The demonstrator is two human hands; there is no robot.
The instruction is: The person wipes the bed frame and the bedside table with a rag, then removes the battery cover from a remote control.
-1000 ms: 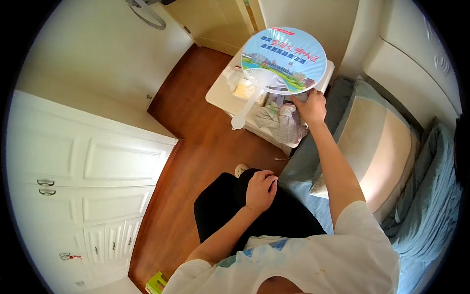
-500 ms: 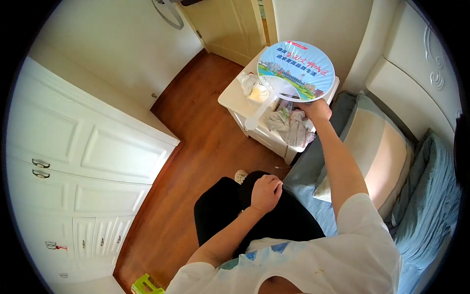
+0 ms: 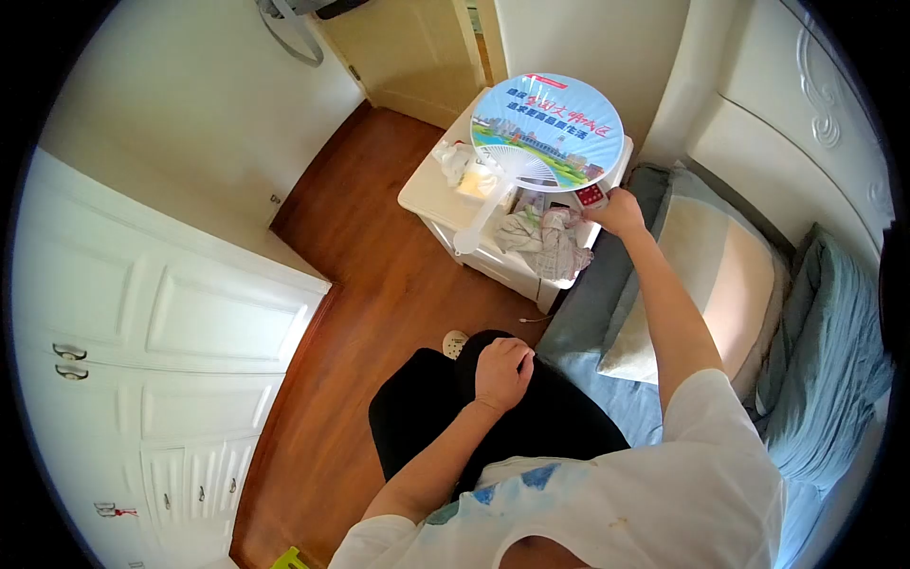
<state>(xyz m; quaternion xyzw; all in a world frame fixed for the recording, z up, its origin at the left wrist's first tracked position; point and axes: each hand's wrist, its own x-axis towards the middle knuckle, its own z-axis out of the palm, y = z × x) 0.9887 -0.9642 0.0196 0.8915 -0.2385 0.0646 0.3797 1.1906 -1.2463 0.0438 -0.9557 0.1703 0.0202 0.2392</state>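
My right hand [image 3: 620, 212] reaches to the nightstand, fingers closed on a small red pack [image 3: 591, 196] with pale dots; its exact kind is unclear. Just left of that pack, a round plastic hand fan [image 3: 550, 123] with a city picture and printed characters lies over the nightstand [image 3: 425, 194], its white handle pointing toward me. Below the fan is a crumpled pale cloth [image 3: 550, 245], close to my right fingertips. My left hand [image 3: 503, 373] rests on my black-trousered knee with its fingers curled together, and nothing shows in it.
A white plastic bag [image 3: 455, 161] and a yellowish packet [image 3: 477, 182] lie beside the fan. Pillows [image 3: 701, 275] and blue bedding [image 3: 607, 394] are at the right. White cabinets [image 3: 209, 322] line the left, with a green stool [image 3: 289, 559] at the bottom.
My right hand has drawn slightly away from the fan's lower edge, and the red pack now shows at its fingers. The view has shifted a little; my left hand stays on the knee.
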